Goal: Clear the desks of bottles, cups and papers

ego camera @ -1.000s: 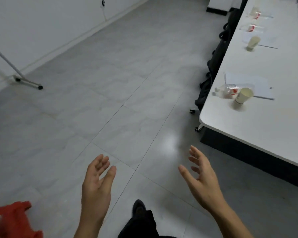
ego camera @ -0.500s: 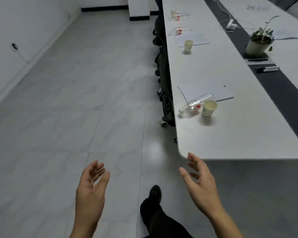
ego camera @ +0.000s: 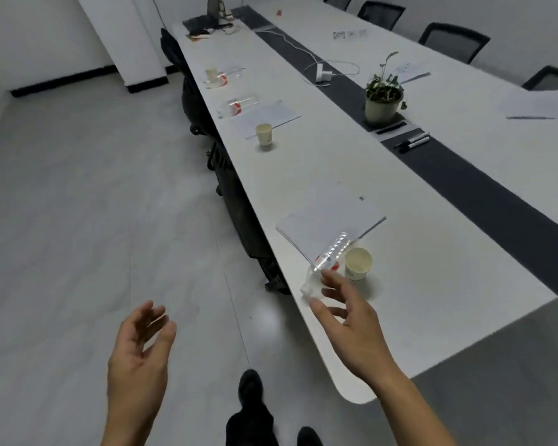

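A clear plastic bottle (ego camera: 327, 257) with a red label lies on its side at the near corner of the long white table (ego camera: 432, 284). It overlaps a stack of papers (ego camera: 329, 217), and a paper cup (ego camera: 358, 263) stands upright just right of it. My right hand (ego camera: 348, 317) hovers open beside the bottle's cap end, fingers spread, holding nothing. My left hand (ego camera: 139, 352) is open over the floor. Further along the table sit another paper cup (ego camera: 264, 134), a sheet of paper (ego camera: 264, 117), a second bottle (ego camera: 237, 105) and a third bottle with a cup (ego camera: 218, 77).
Black office chairs (ego camera: 239, 214) are tucked along the table's left edge. A dark strip (ego camera: 464, 175) runs down the table's middle with a potted plant (ego camera: 384, 94), markers (ego camera: 413, 141) and a white charger cable (ego camera: 322, 72). More papers (ego camera: 538, 106) lie on the far side. Grey tiled floor spreads left.
The view has swung and closed in on the table. My right hand has reached forward to the lying bottle's cap end. My left hand stays open over the floor.
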Available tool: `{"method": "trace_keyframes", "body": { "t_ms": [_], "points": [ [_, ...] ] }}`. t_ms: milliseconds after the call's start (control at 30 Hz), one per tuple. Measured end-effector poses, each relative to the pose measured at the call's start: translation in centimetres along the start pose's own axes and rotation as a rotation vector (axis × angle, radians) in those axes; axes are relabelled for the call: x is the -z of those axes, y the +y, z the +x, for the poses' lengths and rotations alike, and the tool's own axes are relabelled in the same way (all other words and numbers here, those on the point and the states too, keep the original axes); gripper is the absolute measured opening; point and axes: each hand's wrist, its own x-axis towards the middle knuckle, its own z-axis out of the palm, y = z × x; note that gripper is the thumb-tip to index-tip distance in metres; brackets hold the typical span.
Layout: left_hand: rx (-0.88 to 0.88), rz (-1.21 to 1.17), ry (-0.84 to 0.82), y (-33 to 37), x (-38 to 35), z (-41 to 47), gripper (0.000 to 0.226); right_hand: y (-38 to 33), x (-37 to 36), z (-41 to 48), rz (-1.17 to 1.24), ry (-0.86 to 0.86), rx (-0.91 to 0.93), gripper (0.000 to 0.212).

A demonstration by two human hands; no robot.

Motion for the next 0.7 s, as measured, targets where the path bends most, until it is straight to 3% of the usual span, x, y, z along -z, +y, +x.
{"method": "trace_keyframes", "body": {
  "t_ms": [300, 433, 600, 700],
  "points": [
    [0.026, 0.173, -0.663, -1.5, -15.7, 14.8, 0.041, 3.2, 0.4, 9.0, 0.056, 0.413, -0.32, 0.04],
    [0.026, 0.186, -0.861, -1.5, -23.5, 21.2, 0.043, 3.9, 1.1, 12.5, 0.013, 0.528, -0.464, 0.039],
    [-0.036, 0.265, -1.068, -3.0, -30.6, 24.8, 0.046, 6.1, 1.0, 15.2, -0.055, 0.667, -0.572, 0.054],
    [-0.187, 0.397, -1.238, -4.9, -33.0, 24.8, 0.055, 8.8, -0.2, 16.2, -0.099, 0.651, -0.652, 0.083]
  ]
}}
